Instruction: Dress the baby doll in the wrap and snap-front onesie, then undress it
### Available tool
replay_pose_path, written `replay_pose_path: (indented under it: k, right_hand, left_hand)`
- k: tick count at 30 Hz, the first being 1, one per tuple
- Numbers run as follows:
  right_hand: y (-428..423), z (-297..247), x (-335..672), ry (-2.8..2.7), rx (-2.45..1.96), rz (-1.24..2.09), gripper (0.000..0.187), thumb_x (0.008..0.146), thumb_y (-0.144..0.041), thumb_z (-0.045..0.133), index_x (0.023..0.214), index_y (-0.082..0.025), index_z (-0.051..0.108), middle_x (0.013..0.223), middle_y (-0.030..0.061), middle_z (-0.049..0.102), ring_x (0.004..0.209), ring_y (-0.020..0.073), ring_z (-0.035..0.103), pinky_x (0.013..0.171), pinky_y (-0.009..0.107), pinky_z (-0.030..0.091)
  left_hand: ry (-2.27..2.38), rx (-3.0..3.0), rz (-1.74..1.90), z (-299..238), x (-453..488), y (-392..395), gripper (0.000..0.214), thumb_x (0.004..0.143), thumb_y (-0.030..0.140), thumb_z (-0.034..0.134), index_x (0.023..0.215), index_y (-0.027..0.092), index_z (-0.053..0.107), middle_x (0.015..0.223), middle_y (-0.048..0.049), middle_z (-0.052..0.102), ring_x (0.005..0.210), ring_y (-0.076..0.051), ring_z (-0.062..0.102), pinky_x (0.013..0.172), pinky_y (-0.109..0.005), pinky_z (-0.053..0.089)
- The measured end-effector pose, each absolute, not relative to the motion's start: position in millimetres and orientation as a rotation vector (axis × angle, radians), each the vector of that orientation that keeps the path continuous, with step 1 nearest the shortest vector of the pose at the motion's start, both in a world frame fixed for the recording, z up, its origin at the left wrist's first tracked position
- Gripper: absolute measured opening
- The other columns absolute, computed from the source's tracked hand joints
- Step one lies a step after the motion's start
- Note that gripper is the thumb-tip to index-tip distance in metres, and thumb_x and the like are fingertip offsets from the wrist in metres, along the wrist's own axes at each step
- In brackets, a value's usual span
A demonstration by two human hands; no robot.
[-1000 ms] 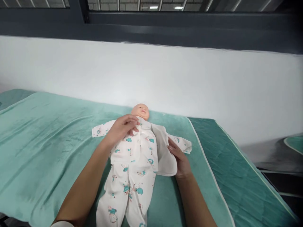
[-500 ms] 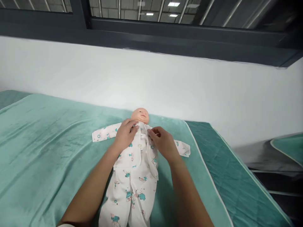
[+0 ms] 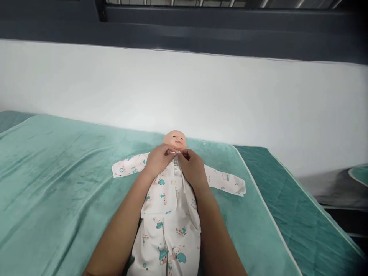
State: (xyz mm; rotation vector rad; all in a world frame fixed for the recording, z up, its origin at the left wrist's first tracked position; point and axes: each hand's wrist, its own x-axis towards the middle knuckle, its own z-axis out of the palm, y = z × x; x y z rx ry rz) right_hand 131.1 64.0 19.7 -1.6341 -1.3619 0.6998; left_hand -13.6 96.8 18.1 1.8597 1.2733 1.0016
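A baby doll (image 3: pixel 175 138) lies on its back, its head toward the wall and its sleeves stretched out to both sides. It wears a white printed jacket (image 3: pixel 156 197) with a button (image 3: pixel 173 183) on the front, over matching printed trousers (image 3: pixel 165 245). Just below the doll's chin, my left hand (image 3: pixel 159 159) pinches the collar edge of the jacket from the left. My right hand (image 3: pixel 194 166) pinches the opposite collar edge, the fingertips of both hands almost touching. The fingers cover most of the neckline.
Beneath the doll is a light green blanket (image 3: pixel 71 184) with soft wrinkles. A darker quilted green mattress cover (image 3: pixel 299 207) shows along the right. Behind stands a white wall (image 3: pixel 184 92), below a dark window frame (image 3: pixel 184 32) with bars.
My right hand has moved inward and up to the collar, meeting the left hand at the neck. The doll's right-side sleeve shows more fully. The view has tilted down slightly.
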Motion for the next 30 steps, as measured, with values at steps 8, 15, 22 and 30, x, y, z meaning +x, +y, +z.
replay_pose_path:
  k: [8, 15, 22, 30]
  right_hand:
    - [64, 13, 133, -1.205, -1.366, 0.953, 0.030, 0.083, -0.045, 0.067, 0.095, -0.018, 0.067, 0.088, 0.0032, 0.069, 0.081, 0.0182, 0.060, 0.076, 0.030, 0.045]
    - [58, 14, 130, -1.254, -1.284, 1.004, 0.030, 0.083, -0.044, 0.066, 0.098, -0.018, 0.064, 0.084, 0.0015, 0.065, 0.074, 0.0156, 0.057, 0.071, 0.029, 0.045]
    - [51, 21, 132, -1.475, -1.397, 0.912, 0.022, 0.085, -0.037, 0.060, 0.101, -0.023, 0.054, 0.077, -0.0039, 0.055, 0.066, 0.0148, 0.050, 0.062, 0.028, 0.039]
    - [50, 20, 131, -1.607, -1.482, 0.835, 0.013, 0.083, -0.028, 0.053, 0.096, -0.024, 0.052, 0.075, -0.0046, 0.053, 0.068, 0.0160, 0.051, 0.063, 0.029, 0.038]
  left_hand:
    - [1.165, 1.580, 1.121, 18, -10, 100, 0.017, 0.084, 0.034, 0.066, 0.082, 0.018, 0.071, 0.082, -0.0030, 0.072, 0.074, -0.016, 0.061, 0.069, -0.027, 0.044]
    - [1.087, 1.502, 1.075, 17, -14, 98, 0.017, 0.082, 0.032, 0.068, 0.085, 0.017, 0.073, 0.085, -0.0039, 0.073, 0.079, -0.016, 0.064, 0.074, -0.027, 0.048]
    - [1.082, 1.501, 1.042, 25, -12, 89, 0.031, 0.083, 0.043, 0.069, 0.099, 0.018, 0.076, 0.091, -0.0053, 0.075, 0.084, -0.018, 0.067, 0.077, -0.028, 0.049]
    - [1.217, 1.549, 0.965, 24, -7, 86, 0.028, 0.078, 0.025, 0.063, 0.102, 0.021, 0.077, 0.073, -0.0002, 0.069, 0.069, -0.015, 0.061, 0.066, -0.026, 0.045]
